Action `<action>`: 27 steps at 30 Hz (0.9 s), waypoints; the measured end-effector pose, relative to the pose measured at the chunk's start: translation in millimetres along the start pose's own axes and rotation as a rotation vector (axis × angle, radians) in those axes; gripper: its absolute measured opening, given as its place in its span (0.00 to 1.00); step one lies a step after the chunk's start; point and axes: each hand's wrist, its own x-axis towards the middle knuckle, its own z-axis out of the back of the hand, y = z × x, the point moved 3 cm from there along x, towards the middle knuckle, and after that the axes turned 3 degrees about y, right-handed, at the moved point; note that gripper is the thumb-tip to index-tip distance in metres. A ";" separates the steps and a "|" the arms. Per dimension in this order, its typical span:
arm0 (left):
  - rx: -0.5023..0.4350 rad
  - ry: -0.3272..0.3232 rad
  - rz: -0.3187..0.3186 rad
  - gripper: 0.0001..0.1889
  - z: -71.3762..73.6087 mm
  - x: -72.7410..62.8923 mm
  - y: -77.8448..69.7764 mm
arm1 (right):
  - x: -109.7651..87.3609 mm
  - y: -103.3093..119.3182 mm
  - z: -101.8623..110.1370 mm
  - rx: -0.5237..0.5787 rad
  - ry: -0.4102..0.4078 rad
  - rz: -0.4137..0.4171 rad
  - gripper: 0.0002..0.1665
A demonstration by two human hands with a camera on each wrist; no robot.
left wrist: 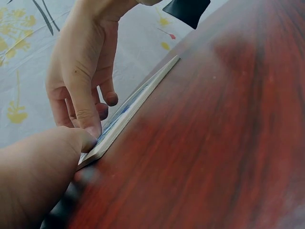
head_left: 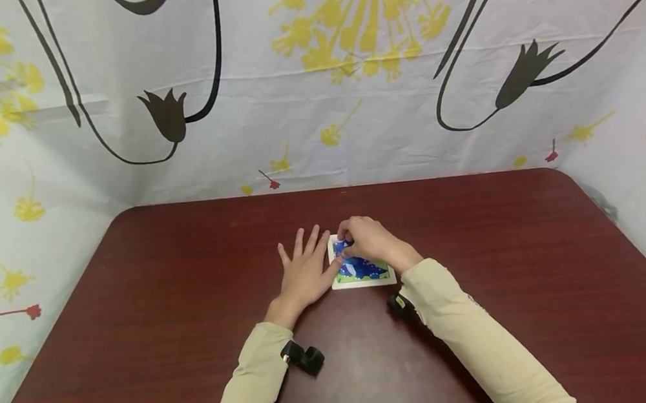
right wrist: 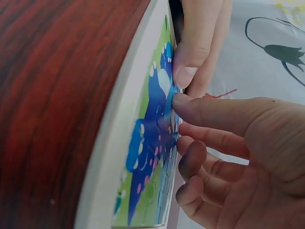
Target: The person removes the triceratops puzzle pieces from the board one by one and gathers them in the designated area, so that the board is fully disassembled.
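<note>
Tabletop (head_left: 190,273) bears dinosaur puzzle (head_left: 360,269), tail (head_left: 377,269) rightward; left hand (head_left: 303,276) splayed, right hand (head_left: 370,239), grip unclear.

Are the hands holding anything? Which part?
The left hand only touches the jigsaw puzzle near its left edge; whether the right hand pinches it can't be told.

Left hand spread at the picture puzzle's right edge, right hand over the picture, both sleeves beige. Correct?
One slip: the left hand is spread at the left edge of the picture puzzle, as the head view shows. The right hand is over the picture and both sleeves are beige, as you say.
</note>
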 end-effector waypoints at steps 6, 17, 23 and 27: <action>0.004 0.007 -0.001 0.35 0.4 2.0 -0.6 | 4.2 -0.9 2.6 -0.015 0.027 -0.007 0.14; 0.009 -0.001 0.000 0.35 0.6 2.4 -1.3 | 14.6 -4.0 6.4 0.010 0.196 0.023 0.06; 0.000 0.005 0.007 0.34 0.3 2.4 -1.0 | 11.1 -4.9 6.5 -0.008 0.149 0.001 0.12; -0.014 0.004 0.017 0.32 1.2 1.2 -2.5 | 7.0 -6.0 4.7 0.002 0.101 -0.001 0.16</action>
